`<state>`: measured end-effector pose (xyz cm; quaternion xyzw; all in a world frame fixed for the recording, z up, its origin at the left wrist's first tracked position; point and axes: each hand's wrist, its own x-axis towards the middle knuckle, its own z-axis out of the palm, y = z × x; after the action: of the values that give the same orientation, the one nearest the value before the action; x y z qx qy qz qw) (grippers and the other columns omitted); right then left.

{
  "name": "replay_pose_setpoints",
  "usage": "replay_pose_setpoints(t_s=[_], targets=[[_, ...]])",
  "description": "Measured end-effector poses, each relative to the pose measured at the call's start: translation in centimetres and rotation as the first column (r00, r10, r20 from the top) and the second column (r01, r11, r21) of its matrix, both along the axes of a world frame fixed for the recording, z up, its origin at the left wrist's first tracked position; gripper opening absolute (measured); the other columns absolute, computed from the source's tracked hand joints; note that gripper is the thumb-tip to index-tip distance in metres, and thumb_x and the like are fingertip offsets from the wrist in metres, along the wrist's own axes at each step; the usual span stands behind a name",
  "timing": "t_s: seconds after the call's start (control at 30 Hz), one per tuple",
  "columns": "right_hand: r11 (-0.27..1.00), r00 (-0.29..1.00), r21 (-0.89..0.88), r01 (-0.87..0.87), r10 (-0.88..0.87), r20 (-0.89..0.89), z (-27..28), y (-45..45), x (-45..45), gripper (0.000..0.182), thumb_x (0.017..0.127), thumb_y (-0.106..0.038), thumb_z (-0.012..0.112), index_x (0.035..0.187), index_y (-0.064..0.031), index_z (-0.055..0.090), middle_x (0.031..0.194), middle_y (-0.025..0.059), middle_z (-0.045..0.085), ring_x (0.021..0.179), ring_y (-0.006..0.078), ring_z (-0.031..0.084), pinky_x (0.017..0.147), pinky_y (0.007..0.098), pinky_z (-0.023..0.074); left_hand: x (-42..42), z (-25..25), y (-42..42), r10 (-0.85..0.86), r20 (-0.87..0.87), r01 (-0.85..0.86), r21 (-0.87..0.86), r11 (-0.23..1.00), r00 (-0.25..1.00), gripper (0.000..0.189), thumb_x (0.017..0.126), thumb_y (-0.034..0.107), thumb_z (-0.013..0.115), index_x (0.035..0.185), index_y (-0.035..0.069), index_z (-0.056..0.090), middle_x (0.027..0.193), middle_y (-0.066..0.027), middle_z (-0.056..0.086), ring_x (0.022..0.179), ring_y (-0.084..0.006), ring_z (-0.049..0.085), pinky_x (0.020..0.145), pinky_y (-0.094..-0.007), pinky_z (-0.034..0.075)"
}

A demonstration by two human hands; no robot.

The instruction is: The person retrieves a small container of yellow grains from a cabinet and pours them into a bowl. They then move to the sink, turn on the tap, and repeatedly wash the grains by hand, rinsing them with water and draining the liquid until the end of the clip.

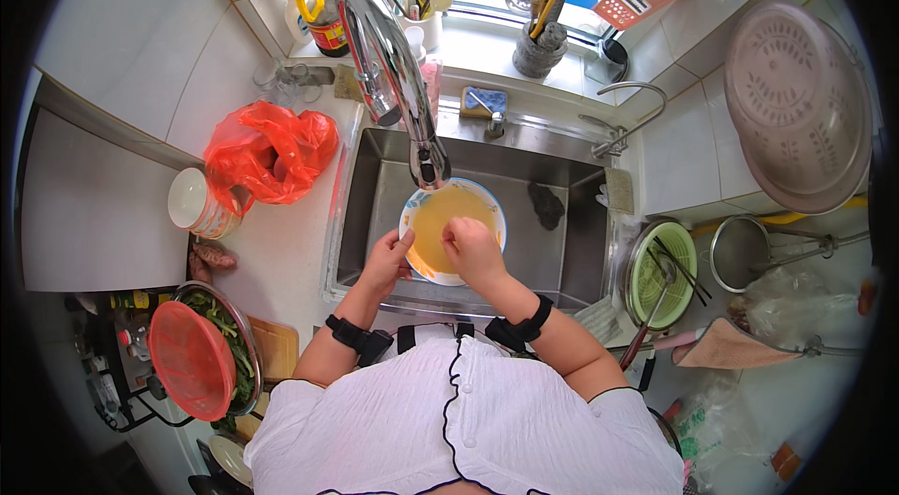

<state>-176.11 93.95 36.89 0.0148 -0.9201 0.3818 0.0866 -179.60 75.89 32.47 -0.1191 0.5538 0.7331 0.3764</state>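
Observation:
Inside the stainless steel sink [518,263] is a round white dish [500,219] with a blue rim and painted leaves. Cloudy yellow liquid [444,209] fills most of it. My left hand [388,260] grips the dish's left rim, thumb on top and fingers underneath. Over the right part of the liquid, my right hand [475,253] is held with curled fingers; whether anything is between them is hidden. The chrome faucet [430,165] reaches over the far edge of the dish, and no water is seen running from it. A dark scouring pad [546,206] lies on the sink floor at right.
Left of the sink are a red plastic bag [274,151], stacked bowls [188,198] and a red basket [193,361] over leafy greens. A green colander [664,277] with chopsticks and a ladle stands at right. A blue sponge [484,100] sits behind the sink.

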Motion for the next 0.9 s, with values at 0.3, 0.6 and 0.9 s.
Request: replay_pose_setpoints(t_s=[0.3,0.6,0.9], targets=[[0.882,0.982,0.471,0.024,0.067,-0.175,-0.1,0.6,0.4,0.021,0.075,-0.013,0.063,0.095,-0.0065,0.063,0.103,0.0097,0.062,0.106,0.0296,0.053,0.092,0.0445,0.0382,-0.2,0.0,0.0,0.007,-0.008,-0.007,0.019,1.0,1.0,0.037,0.091,0.04,0.055,0.107,0.007,0.055,0.075,0.0001,0.062,0.048,-0.0056,0.054,0.039,-0.019,0.042],[0.976,0.992,0.217,-0.036,0.06,-0.107,1.5,0.6,0.8,0.013,0.072,-0.011,0.064,0.083,-0.0055,0.059,0.087,0.0096,0.057,0.093,0.0299,0.052,0.082,0.0414,0.0415,-0.5,0.1,0.1,0.018,-0.011,-0.018,0.017,1.0,1.0,0.036,0.091,0.041,0.056,0.106,0.008,0.055,0.075,0.0003,0.062,0.049,-0.0055,0.054,0.04,-0.0188,0.042],[0.963,0.992,0.263,-0.068,0.094,-0.086,0.1,0.6,0.9,0.014,0.071,-0.012,0.067,0.084,-0.0074,0.062,0.087,0.0058,0.057,0.092,0.0257,0.052,0.084,0.0433,0.0385,-0.3,-0.1,-0.5,0.039,-0.029,-0.039,-0.004,0.999,0.999,0.037,0.092,0.041,0.054,0.104,0.007,0.054,0.074,-0.0001,0.062,0.049,-0.0059,0.055,0.04,-0.0187,0.042]])
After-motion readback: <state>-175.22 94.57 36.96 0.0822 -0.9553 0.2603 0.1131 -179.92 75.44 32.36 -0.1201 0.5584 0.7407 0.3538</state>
